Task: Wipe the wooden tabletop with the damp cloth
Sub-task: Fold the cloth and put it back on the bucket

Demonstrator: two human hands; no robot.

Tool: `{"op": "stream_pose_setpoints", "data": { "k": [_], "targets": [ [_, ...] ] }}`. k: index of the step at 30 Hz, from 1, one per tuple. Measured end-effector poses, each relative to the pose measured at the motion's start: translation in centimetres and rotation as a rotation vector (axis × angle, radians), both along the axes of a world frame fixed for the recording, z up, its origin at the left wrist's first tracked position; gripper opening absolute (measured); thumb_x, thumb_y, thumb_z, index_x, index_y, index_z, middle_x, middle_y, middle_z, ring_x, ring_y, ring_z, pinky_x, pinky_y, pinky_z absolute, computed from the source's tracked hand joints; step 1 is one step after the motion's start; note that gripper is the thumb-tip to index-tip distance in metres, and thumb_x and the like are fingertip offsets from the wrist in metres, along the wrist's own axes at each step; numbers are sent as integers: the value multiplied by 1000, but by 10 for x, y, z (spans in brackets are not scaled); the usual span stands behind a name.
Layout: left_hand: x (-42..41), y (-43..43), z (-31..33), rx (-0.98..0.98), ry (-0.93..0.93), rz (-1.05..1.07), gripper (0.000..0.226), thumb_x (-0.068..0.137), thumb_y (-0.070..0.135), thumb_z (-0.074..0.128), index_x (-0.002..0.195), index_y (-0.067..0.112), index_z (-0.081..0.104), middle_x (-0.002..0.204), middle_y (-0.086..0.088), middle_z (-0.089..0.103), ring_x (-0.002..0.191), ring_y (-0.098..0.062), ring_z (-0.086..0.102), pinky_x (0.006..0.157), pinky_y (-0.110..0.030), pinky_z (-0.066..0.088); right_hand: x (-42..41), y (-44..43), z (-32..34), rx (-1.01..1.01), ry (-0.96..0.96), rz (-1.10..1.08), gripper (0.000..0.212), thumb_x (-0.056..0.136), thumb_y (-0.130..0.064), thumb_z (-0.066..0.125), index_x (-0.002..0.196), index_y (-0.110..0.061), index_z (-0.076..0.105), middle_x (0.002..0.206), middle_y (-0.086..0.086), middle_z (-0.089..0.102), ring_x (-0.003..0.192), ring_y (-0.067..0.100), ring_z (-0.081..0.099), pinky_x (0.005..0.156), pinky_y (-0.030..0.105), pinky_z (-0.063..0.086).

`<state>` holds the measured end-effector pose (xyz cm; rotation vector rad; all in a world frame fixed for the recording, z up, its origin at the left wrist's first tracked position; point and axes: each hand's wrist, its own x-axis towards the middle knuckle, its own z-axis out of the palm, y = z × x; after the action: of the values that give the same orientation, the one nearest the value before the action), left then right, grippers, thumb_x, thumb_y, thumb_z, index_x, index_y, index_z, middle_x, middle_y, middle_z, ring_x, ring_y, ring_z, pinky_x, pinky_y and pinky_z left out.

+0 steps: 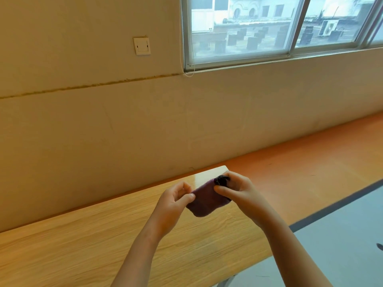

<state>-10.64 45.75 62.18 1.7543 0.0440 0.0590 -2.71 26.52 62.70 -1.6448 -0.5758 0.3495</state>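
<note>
Fingers (186, 197) of the left hand (173, 204) and right hand (240, 192) pinch opposite ends of a small purple fleecy cloth (207, 201) above the light wooden tabletop (83, 245); it looks soft and light, best pressed under a flat palm

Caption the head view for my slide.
The left hand and right hand pinch a purple cloth over the wooden table, beside a cream wall and window.
</note>
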Motion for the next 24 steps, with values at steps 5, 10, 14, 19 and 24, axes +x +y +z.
{"op": "stream_pose_setpoints", "data": {
  "k": [5, 10, 14, 19, 24],
  "targets": [
    [5, 8, -1, -299, 88, -154, 12, 80, 27, 56, 82, 16, 53, 79, -7, 60, 76, -23, 57, 68, -31, 49, 0, 5, -3, -30, 74, 36, 23, 88, -33, 59, 110, -28, 63, 104, 1, 69, 102, 18, 63, 91, 41, 47],
    [6, 8, -11, -499, 190, -284, 23, 75, 29, 57, 88, 12, 49, 75, -1, 59, 67, -11, 57, 54, -22, 45, -9, 2, -10, 56, 239, 95, 28, 88, -33, 56, 109, -17, 65, 104, 3, 65, 98, 13, 58, 83, 25, 45],
    [12, 3, -26, -507, 286, -353, 12, 79, 26, 50, 85, 15, 48, 72, 2, 56, 62, -8, 53, 50, -21, 41, -18, -5, -22, 142, 457, 101, 43, 85, -38, 62, 110, -3, 57, 99, 10, 58, 90, 20, 54, 74, 26, 44],
    [22, -9, -47, -361, 396, -405, 6, 89, 23, 48, 85, 19, 48, 76, 0, 52, 63, -7, 52, 50, -19, 42, -35, -23, -36, 114, 531, -34, 28, 83, -17, 64, 108, -5, 59, 94, 7, 64, 86, 16, 62, 68, 21, 51],
    [25, -36, -59, -187, 480, -484, 18, 98, 12, 38, 84, 19, 47, 72, 3, 50, 57, -3, 49, 46, -16, 41, -60, -55, -47, -33, 541, -191, 31, 78, -24, 66, 97, 0, 60, 85, 7, 59, 80, 16, 57, 61, 21, 48]
  ]
}}
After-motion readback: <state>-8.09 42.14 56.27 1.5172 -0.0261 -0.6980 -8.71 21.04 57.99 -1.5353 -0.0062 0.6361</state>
